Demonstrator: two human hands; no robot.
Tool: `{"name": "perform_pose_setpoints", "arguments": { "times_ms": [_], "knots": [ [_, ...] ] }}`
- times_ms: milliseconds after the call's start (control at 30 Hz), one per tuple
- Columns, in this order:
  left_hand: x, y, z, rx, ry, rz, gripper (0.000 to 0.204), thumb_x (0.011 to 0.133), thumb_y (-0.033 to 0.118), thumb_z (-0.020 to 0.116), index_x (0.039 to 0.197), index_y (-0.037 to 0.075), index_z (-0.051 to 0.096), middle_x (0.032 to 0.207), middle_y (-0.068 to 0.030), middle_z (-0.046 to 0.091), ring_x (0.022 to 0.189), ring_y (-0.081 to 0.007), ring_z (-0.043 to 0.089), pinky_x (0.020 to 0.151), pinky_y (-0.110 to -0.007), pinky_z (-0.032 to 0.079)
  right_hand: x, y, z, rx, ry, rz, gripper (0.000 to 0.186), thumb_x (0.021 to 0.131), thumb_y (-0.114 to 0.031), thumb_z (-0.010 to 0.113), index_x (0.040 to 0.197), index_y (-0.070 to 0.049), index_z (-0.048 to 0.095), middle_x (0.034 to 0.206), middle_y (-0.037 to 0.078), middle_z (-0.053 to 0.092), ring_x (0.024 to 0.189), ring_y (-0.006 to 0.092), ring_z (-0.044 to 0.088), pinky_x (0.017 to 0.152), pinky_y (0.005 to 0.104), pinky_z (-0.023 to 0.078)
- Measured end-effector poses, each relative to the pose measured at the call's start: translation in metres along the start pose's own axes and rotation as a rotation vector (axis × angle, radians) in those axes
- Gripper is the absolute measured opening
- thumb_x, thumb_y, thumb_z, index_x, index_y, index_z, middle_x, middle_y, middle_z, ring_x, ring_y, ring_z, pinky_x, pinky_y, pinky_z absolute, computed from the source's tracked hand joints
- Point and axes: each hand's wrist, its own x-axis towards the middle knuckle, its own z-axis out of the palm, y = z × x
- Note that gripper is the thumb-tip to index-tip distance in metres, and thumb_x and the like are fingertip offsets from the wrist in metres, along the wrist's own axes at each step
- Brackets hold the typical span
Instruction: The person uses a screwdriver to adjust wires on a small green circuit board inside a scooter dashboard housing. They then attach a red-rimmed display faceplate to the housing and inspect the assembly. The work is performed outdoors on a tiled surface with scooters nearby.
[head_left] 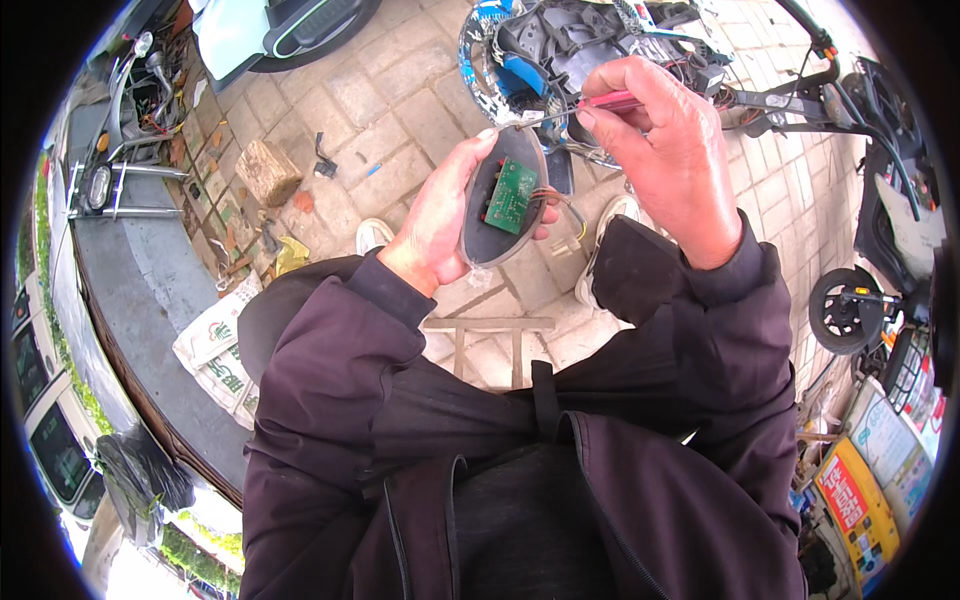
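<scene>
My left hand [437, 208] is closed round a dark oval housing [478, 215], its open side facing up. Inside the housing sits a green circuit board [513, 195]. Thin wires [568, 203] come out at the right side, beside my left fingertips. In my right hand [672, 140] is a screwdriver [614, 100] with a red handle, gripped between thumb and fingers. Its slim shaft points left, and the tip lies at the far rim of the housing, close to my left thumb. Whether the tip presses on anything is too small to tell.
Beyond my hands lies a heap of blue-and-black vehicle parts [560, 45] on the brick paving. A wood block [268, 173] and a white sack [215, 340] are at the left. A wheel [846, 311] and a yellow-red box [855, 500] stand at the right. Between my feet is a stool frame [487, 324].
</scene>
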Motion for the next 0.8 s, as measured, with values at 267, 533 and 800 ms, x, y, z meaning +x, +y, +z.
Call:
{"name": "perform_pose_setpoints", "arguments": {
  "times_ms": [267, 533, 800],
  "knots": [
    [0.001, 0.000, 0.001, -0.022, 0.029, -0.003, 0.059, 0.109, 0.049, 0.038, 0.137, 0.000, 0.052, 0.115, -0.0252, 0.068, 0.096, -0.0331, 0.072, 0.087, -0.045, 0.061, 0.001, 0.002, 0.009, -0.075, 0.070, -0.122, 0.019, 0.093, -0.010, 0.073, 0.104, -0.002, 0.060, 0.085, 0.015, 0.069, 0.077, 0.0306, 0.071, 0.067, 0.0364, 0.055],
    [0.002, 0.001, 0.001, -0.033, 0.026, 0.000, 0.057, 0.109, 0.049, 0.039, 0.135, 0.000, 0.054, 0.114, -0.0254, 0.068, 0.097, -0.0336, 0.072, 0.086, -0.045, 0.061, -0.001, -0.009, 0.009, 0.285, 0.024, 0.188, 0.031, 0.094, -0.003, 0.072, 0.123, -0.004, 0.062, 0.100, 0.009, 0.072, 0.093, 0.0154, 0.070, 0.084, 0.0288, 0.056],
    [0.002, -0.001, 0.001, -0.040, 0.030, 0.002, 0.058, 0.109, 0.048, 0.039, 0.136, -0.001, 0.053, 0.114, -0.0258, 0.068, 0.096, -0.0337, 0.073, 0.085, -0.045, 0.061, -0.001, -0.004, 0.006, -0.136, 0.063, -0.044, 0.018, 0.096, -0.016, 0.071, 0.104, -0.003, 0.060, 0.085, 0.015, 0.068, 0.068, 0.0318, 0.068, 0.062, 0.0392, 0.053]
  ]
}}
